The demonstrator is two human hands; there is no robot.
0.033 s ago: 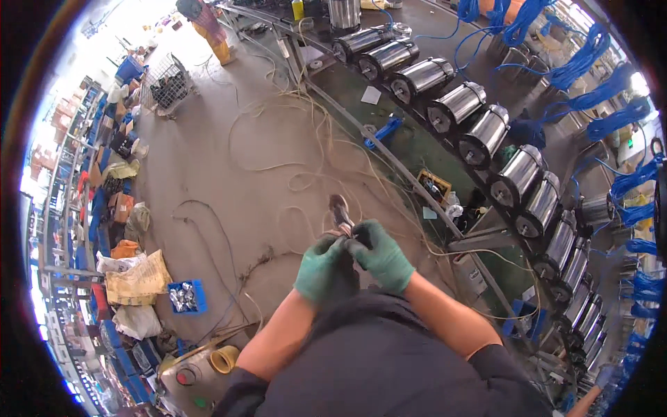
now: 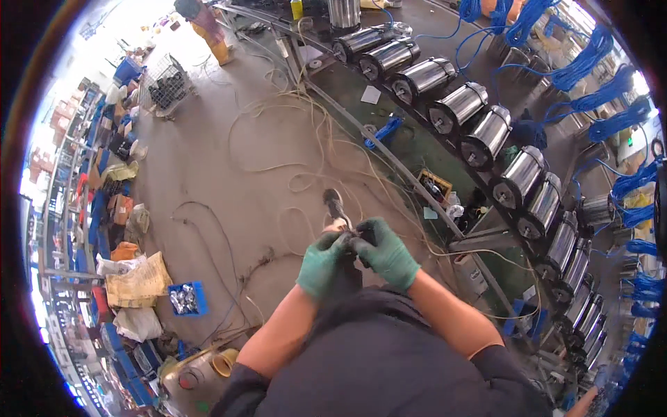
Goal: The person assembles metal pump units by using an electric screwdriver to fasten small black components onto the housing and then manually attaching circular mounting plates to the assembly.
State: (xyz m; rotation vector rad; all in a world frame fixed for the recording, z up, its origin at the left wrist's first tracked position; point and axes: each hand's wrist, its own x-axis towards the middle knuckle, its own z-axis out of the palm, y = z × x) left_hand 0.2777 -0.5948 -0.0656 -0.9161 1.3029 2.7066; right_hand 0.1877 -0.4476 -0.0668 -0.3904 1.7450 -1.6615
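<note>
Ok so the L hand [image 2: 318, 265] and R hand [image 2: 390, 258], both covered by green gloves [image 2: 401, 270], are held close tog. in front of the dark shirt [image 2: 389, 347], w/ fingers bent in and apparently pinched on a small dark part [image 2: 351, 238] right btwn them; what it is exactly can't be made out. On the R, shiny metal cylinders [image 2: 458, 104] are lined up diagonally, w/ blue cable coils [image 2: 588, 59] hung beyond. On the L, a blue bin [image 2: 201, 297] is filled w/ silvery parts [image 2: 183, 299], near some sacks [image 2: 139, 281]

Around me, a dull grey-brown floor [image 2: 194, 156] runs between cluttered metal shelving [image 2: 66, 273] on the left and a long metal-framed table [image 2: 392, 158] on the right; white glare [image 2: 139, 24] floods the far left end.
</note>
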